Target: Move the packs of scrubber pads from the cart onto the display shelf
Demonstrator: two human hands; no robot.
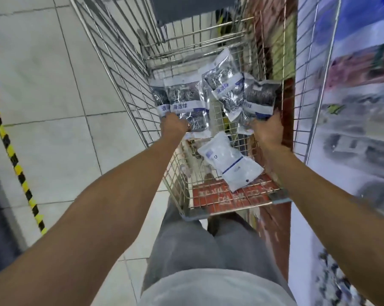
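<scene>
I look down into a wire cart (pixel 124 69). My left hand (pixel 173 125) grips the bottom edge of two overlapping scrubber pad packs (pixel 186 100), clear bags with steel scourers and a blue-and-white label. My right hand (pixel 267 129) holds the lower end of another pack (pixel 260 98) by the cart's right side. A fourth pack (pixel 225 87) leans between them, tilted. One pack (pixel 228 161) lies face down, white side up, on the cart floor near me. The display shelf (pixel 359 107) stands on the right, blurred.
Tiled floor (pixel 43 74) spreads to the left, with a yellow-and-black striped strip (pixel 12 151) along its far left. A red mat (pixel 233 195) shows under the cart's mesh floor. My legs in grey trousers (pixel 197 244) stand behind the cart.
</scene>
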